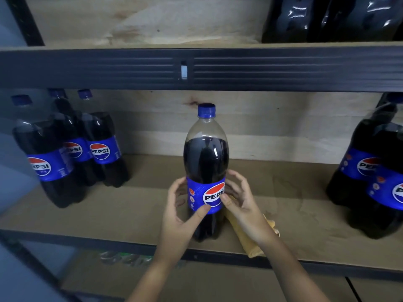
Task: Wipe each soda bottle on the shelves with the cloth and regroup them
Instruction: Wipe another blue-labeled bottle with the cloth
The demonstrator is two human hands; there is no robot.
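One Pepsi soda bottle (206, 158) with a blue cap stands upright at the middle front of the shelf board (135, 210). My left hand (176, 214) curls round its left side with the thumb on the blue label. My right hand (244, 210) curls round the right side, its thumb on the label's logo. A yellow cloth (254, 245) lies on the shelf under my right wrist and reaches the front edge. I cannot tell whether the right hand holds any of it.
Three Pepsi bottles (65, 153) stand grouped at the shelf's left end. More bottles (370, 171) stand at the right end. A dark metal beam (109, 68) crosses above, and wrapped dark bottles (327, 18) sit on the upper shelf's right. Cardboard (196, 284) lies below.
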